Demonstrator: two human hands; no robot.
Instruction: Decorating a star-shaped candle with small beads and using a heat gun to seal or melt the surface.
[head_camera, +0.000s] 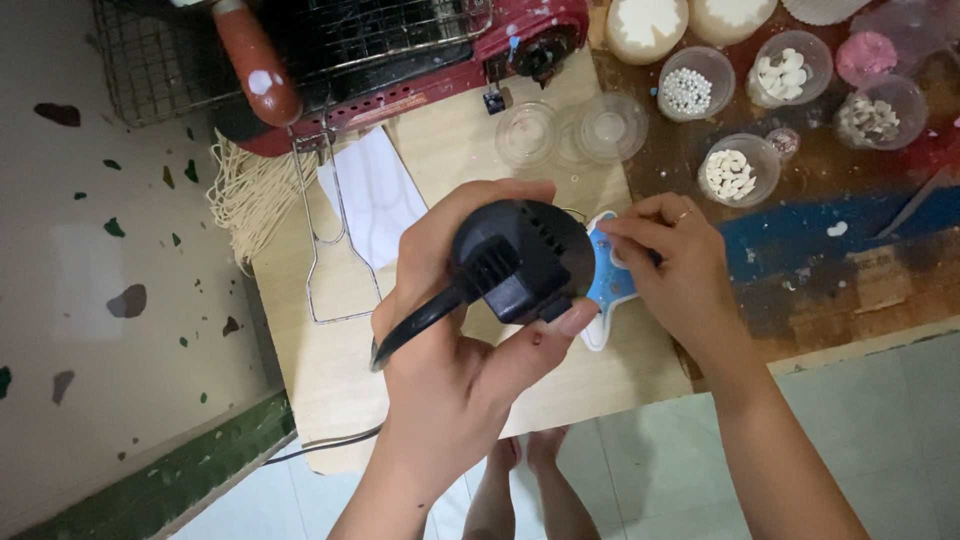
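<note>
1. At the centre of the frame, you are gripping a black corded tool (522, 262) in your left hand (450, 350), with the fingers curling over its top and the thumb pressing against its lower edge.
2. Its body is looking like hard, rigid plastic, probably moderately light; the vented shell is giving your fingers purchase, so the wide body is the sensible place to hold. Its stiff black cord (415, 328) is trailing toward the lower left.
3. Just right of centre, your right hand (680, 270) is pinching a small blue and white piece (608, 290), fingertips closing narrowly on its upper edge. The piece is lying on the pale wooden board (330, 360), partly hidden behind the tool.
4. That piece is appearing thin and light, possibly fragile, so its edges seem the safest hold.
5. In the upper right, clear plastic cups (740, 170) of white beads and shapes are sitting on the dark table (850, 280), well apart from your hands.
6. In the upper left, a red appliance (400, 60) with a wire rack is standing behind the board.
</note>
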